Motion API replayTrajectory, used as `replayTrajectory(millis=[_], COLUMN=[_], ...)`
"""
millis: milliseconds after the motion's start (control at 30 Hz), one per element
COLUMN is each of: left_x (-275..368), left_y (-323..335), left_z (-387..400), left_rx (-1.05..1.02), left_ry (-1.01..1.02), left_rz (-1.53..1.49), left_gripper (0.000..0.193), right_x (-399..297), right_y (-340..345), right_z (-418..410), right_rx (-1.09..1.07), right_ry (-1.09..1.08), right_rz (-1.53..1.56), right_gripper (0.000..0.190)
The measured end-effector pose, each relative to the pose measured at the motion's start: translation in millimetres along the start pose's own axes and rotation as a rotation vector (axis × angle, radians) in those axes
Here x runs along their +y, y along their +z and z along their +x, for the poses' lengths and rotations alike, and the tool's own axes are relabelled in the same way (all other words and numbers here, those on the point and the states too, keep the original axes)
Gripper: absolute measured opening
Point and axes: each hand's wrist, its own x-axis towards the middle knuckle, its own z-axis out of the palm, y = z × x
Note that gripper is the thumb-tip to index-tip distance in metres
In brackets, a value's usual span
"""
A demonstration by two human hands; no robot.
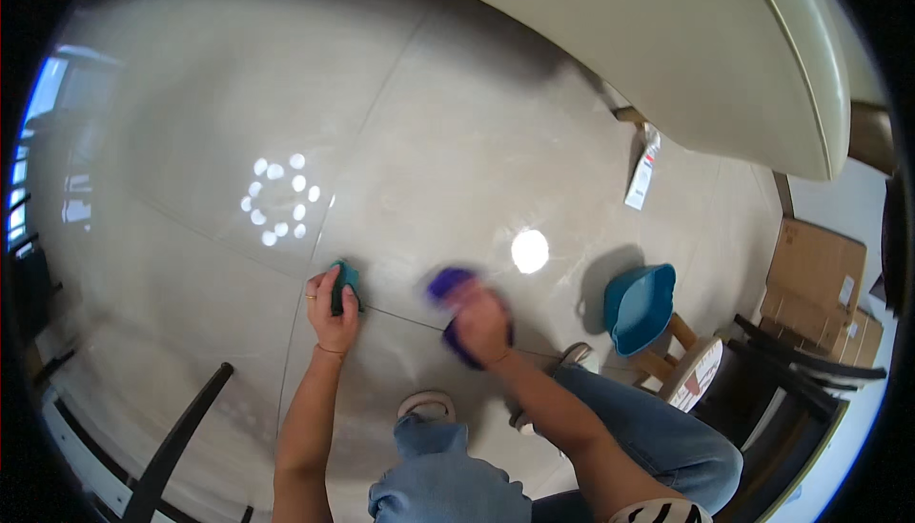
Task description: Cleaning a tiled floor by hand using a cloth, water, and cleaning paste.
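My left hand (334, 316) is closed around a small teal-green sponge or pad (346, 286) just above the glossy tiled floor (400, 201); whether the pad touches the tiles cannot be told. To its right, my right hand (480, 323) grips a purple cloth or pad (452, 285), blurred by motion. Purple shows both beyond the fingers and below the palm. Further right stands a blue plastic basin (641, 309), beside a small wooden stool.
A cream sofa (643, 37) overhangs the top right, with a white packet (642, 176) near its foot. A wooden stool (692, 373), dark chair and cardboard boxes (815, 266) stand at right. A dark chair leg (179, 437) rises at lower left. My shoes (427, 405) are close below.
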Motion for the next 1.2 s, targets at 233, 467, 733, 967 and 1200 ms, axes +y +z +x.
replayTrajectory(millis=[233, 467, 733, 967, 1200], left_x=[-4.6, -8.6, -14.5, -26.6, -15.4], left_y=[-2.8, 2.0, 17.8, -8.5, 14.8], left_z=[-4.2, -4.7, -7.9, -19.6, -12.4], left_rx=[-0.020, 0.003, 0.039, -0.016, -0.054], left_ry=[0.006, 0.025, 0.062, 0.024, 0.033], left_rz=[0.075, 0.051, 0.085, 0.290, 0.274], left_gripper=[0.033, 0.035, 0.036, 0.035, 0.035], right_x=[4.5, 145.5, 160.2, -40.1, 164.0], right_y=[-76.7, -112.8, -104.2, 9.7, -143.3], right_z=[54.6, 155.5, 342.6, 245.8, 150.5], right_rx=[-0.141, 0.371, 0.326, 0.154, 0.445], right_ry=[0.519, 0.437, 0.284, -0.297, 0.476], right_rz=[1.127, 0.256, -0.305, -0.031, -0.360], right_gripper=[0.025, 0.051, 0.052, 0.041, 0.048])
